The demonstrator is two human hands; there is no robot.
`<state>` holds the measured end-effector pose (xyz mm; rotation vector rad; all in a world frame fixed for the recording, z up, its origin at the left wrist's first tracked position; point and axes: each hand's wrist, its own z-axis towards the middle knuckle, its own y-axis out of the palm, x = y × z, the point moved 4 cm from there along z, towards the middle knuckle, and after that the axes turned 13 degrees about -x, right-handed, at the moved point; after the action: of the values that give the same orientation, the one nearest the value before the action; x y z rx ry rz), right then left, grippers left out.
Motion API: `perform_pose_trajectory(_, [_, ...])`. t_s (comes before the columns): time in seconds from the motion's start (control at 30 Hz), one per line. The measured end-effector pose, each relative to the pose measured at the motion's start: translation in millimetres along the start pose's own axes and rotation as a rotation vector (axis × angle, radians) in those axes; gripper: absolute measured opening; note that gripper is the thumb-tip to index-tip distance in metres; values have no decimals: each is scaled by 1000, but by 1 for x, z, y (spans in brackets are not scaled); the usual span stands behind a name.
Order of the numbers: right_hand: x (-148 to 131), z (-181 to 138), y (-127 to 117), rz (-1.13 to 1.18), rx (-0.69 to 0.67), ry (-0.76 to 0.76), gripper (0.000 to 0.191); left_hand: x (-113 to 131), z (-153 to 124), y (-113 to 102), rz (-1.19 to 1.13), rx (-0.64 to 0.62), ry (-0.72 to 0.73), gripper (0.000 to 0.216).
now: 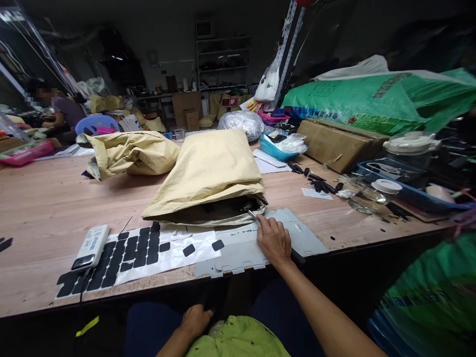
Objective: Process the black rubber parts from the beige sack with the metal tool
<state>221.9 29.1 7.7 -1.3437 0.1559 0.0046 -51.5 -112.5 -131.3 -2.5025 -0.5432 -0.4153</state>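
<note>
My right hand (274, 239) is closed around a thin silver metal rod (253, 215) at the table's front edge. The rod's far end reaches a dark piece in the mouth of a large beige cloth bag (219, 163). That bag lies flat with its opening facing me, and its inside is mostly in shadow. Under the right hand is a grey board (297, 233); a black end sticks out below the hand. My left hand (195, 320) is low by my lap, below the table edge, with its fingers curled; what they hold, if anything, is hidden.
A sheet of black rounded stickers (139, 248) and a white device (91, 247) with a cable lie front left. Behind stands a second beige bag (134, 153). To the right are black parts (322, 183), a cardboard box (338, 144) and glass jars. A person sits far left.
</note>
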Motion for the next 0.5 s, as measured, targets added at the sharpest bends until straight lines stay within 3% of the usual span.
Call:
perform_pose_trajectory(0.1, [-1,0,-1,-5,5,0,33,5,1,1,66,-36,-24,40])
perform_pose_trajectory(0.2, [-1,1,-1,-10,5,-1,34,24,-8,2,132,-21,203,43])
perform_pose_trajectory(0.3, [-1,1,-1,-20,2,1,34,53,-30,0,189,-91,438,41])
perform_pose_trajectory(0.37, [-1,0,0,-23,2,0,35,77,-52,-12,167,-56,567,41])
perform_pose_trajectory(0.5, [-1,0,0,-23,11,7,34,124,-98,-56,13,146,847,23])
